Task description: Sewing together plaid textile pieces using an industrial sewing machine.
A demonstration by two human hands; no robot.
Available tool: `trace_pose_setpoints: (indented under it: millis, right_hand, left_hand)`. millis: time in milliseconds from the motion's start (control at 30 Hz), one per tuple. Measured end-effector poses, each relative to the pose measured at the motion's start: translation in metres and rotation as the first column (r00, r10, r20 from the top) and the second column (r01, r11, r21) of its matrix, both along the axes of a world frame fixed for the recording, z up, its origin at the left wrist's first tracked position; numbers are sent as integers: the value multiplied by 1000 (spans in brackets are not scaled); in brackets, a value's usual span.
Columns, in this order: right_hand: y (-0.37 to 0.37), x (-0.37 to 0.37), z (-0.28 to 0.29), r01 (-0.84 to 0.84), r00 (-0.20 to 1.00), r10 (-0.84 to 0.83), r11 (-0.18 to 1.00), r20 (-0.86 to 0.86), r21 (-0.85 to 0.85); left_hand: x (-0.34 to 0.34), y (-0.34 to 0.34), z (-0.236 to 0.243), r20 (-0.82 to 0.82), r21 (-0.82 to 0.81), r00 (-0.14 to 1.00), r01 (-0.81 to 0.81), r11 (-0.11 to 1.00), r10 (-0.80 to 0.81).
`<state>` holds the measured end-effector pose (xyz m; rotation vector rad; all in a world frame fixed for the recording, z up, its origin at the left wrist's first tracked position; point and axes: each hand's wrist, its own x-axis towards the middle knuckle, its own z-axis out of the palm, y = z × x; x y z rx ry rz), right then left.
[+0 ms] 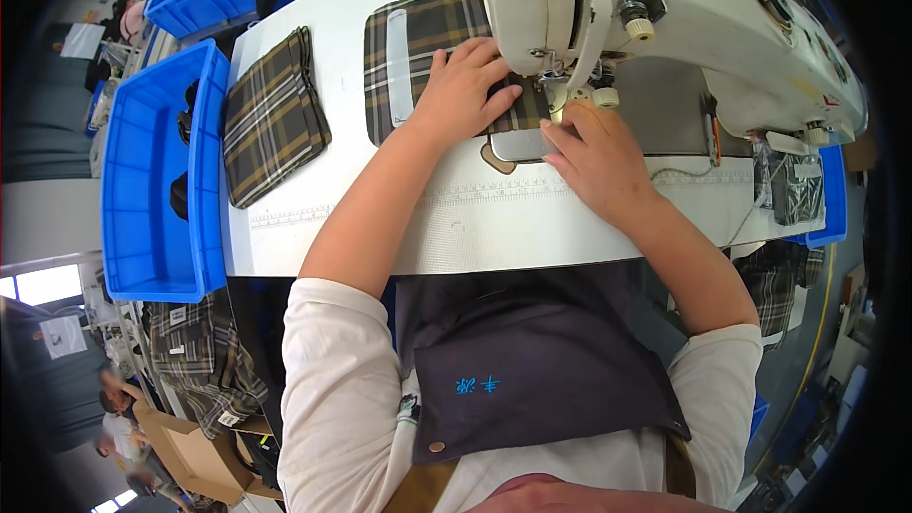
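A brown, black and white plaid cloth piece (380,47) lies under the sewing machine head (541,9), with a pale, rounded strip (398,66) on its left part. My left hand (461,90) rests flat on this cloth, fingers spread, just left of the presser foot. My right hand (603,161) is at the needle area on the right, close to the cloth's edge. Two of its fingertips point left with a gap between them; the other fingers curl by the presser foot and are partly hidden. Whether the right fingertips press on the cloth is hard to make out.
Folded plaid pieces (275,123) lie on the table's left, beside a blue bin (157,190). Snips with orange handles (712,128) lie right of the needle. A plastic-wrapped dark package (796,188) sits at the right end. A printed ruler strip (456,194) crosses the tabletop.
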<state>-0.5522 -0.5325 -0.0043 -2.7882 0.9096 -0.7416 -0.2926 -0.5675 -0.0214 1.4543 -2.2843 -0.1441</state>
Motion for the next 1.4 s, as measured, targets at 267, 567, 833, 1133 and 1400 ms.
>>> trace_pose_setpoints:
  millis: [267, 567, 833, 1133, 1400]
  right_hand:
    - [2, 4, 3, 120, 991, -119, 993, -67, 8]
    - [1, 4, -1, 128, 990, -124, 989, -73, 68]
    - [0, -1, -3, 109, 993, -108, 994, -45, 22]
    - [1, -3, -1, 99, 995, -99, 995, 12, -2]
    - [-3, -5, -4, 82, 993, -81, 997, 85, -3]
  left_hand:
    - [7, -22, -2, 36, 19, 998, -53, 998, 53]
    - [11, -32, -10, 11, -67, 991, -130, 989, 131]
    - [6, -30, -7, -30, -6, 991, -131, 991, 131]
    - [10, -24, -4, -264, -325, 875, -477, 817, 406]
    - [53, -32, -20, -316, -83, 409, -911, 404, 856]
